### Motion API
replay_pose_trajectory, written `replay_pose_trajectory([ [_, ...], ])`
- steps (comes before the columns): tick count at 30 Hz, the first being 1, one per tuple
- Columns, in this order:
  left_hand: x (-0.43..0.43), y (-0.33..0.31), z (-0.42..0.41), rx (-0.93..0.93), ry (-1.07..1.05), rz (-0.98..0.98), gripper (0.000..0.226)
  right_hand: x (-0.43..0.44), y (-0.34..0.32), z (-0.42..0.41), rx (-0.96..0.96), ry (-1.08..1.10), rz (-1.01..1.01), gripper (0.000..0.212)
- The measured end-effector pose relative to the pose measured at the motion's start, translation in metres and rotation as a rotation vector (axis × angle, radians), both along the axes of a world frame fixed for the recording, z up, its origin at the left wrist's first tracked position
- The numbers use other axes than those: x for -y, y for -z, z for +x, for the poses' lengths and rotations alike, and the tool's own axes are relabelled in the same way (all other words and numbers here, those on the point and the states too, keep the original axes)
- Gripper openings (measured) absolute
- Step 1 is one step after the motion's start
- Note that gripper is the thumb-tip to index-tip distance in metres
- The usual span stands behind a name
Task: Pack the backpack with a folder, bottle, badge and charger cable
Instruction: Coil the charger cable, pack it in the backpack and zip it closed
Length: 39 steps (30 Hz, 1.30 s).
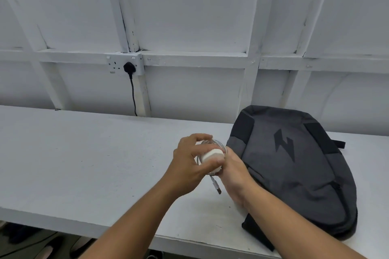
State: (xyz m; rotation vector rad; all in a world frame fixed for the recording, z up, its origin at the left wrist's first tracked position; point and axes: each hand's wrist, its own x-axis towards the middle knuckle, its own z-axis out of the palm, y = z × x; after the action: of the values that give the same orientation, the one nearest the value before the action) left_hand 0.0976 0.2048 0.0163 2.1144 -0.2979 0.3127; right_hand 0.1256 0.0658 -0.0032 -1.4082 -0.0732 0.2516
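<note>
Above the white table, just left of the dark grey fabric backpack (apparently zipped), left hand and right hand grip the coiled white charger cable; next, opening the bag.

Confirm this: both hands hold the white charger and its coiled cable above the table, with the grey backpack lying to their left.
Wrong side. The head view shows the grey backpack lying to their right; the left hand and right hand do hold the white charger and its coiled cable above the table.
</note>
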Motion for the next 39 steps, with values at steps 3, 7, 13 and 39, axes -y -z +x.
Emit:
replay_pose_trajectory([
  [3,0.004,0.005,0.006,-0.153,-0.016,-0.132,0.052,0.000,0.001,-0.004,0.024,-0.038,0.026,0.029],
  [7,0.012,0.011,0.006,-0.171,0.083,-0.385,0.047,0.006,0.004,-0.004,-0.034,-0.024,0.140,0.030],
  [13,0.026,0.021,0.000,-0.166,0.018,-0.463,0.020,0.009,0.011,-0.010,-0.018,0.022,0.126,0.032],
  [39,0.086,0.033,-0.005,-0.429,0.093,-0.957,0.020,0.243,0.008,-0.071,0.545,-0.282,-1.460,0.040],
])
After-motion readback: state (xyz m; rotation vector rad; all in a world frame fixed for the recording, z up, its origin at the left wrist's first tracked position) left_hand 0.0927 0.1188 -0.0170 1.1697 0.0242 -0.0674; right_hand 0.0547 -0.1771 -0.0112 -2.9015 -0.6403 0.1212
